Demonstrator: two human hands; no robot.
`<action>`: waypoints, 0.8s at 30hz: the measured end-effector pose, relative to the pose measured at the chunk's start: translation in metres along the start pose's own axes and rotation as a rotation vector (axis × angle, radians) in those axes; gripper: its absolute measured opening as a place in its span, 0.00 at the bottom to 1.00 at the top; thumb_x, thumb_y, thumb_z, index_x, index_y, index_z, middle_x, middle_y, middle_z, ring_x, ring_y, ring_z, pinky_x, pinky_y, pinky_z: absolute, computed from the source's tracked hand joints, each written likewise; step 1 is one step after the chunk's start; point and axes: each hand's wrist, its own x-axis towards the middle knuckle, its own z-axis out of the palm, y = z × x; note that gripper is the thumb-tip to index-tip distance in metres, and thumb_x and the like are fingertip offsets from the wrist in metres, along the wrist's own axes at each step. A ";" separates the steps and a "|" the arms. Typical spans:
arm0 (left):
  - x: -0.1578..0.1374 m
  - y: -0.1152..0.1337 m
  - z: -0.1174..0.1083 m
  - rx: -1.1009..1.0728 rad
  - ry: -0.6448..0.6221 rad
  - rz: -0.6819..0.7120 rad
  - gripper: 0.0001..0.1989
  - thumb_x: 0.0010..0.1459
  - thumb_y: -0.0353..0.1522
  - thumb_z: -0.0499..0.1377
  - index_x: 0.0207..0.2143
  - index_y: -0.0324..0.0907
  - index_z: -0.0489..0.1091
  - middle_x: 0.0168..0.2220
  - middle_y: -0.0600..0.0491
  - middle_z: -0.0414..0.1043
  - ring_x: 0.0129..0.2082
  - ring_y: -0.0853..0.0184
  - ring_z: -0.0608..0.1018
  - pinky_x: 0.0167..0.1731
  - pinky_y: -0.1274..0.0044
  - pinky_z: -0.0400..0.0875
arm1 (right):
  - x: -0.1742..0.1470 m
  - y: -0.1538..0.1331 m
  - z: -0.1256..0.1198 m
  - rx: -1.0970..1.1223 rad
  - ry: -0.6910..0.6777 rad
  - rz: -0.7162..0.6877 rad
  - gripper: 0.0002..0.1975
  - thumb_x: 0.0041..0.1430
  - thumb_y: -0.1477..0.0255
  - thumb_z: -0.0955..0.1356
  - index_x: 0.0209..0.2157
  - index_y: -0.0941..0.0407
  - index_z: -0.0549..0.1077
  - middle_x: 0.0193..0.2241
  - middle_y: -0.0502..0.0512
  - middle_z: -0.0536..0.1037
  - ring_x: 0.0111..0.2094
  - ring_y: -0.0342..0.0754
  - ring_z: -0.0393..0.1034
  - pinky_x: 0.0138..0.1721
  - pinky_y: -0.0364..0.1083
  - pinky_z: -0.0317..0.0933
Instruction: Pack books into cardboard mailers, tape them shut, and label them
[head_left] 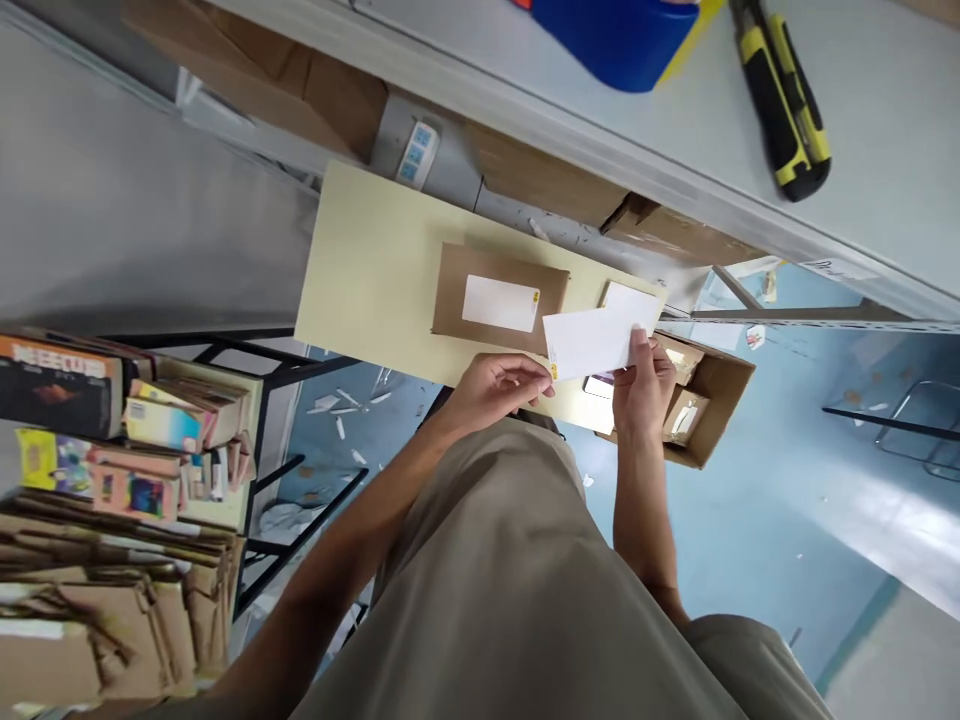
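Observation:
A white label sheet (589, 342) with a small yellow mark at its lower left corner is pinched at its right side between the thumb and fingers of my right hand (645, 375). My left hand (506, 385) is closed, its fingertips at the sheet's marked corner. Just behind and left lies a brown cardboard box (454, 290), flat on the pale yellow table (360, 250). A white label (501, 303) is stuck on its top. More white sheets (634, 298) lie by the table's right end, partly covered by the held one. A phone-like object (598, 386) shows below it.
An open carton (712, 410) holding small boxes stands right of the table. Above, a grey shelf (675, 130) carries a yellow-black utility knife (787, 110) and a blue object (622, 40). Books (60, 380) and flattened cardboard (112, 610) fill the left. A power strip (418, 155) lies behind.

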 end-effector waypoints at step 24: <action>-0.066 -0.005 -0.152 -0.094 0.033 0.116 0.17 0.54 0.47 0.71 0.37 0.45 0.81 0.33 0.47 0.81 0.32 0.59 0.84 0.22 0.74 0.74 | -0.134 0.014 0.154 -0.138 -0.042 -0.129 0.21 0.64 0.49 0.75 0.32 0.51 0.74 0.29 0.46 0.71 0.31 0.43 0.66 0.29 0.41 0.69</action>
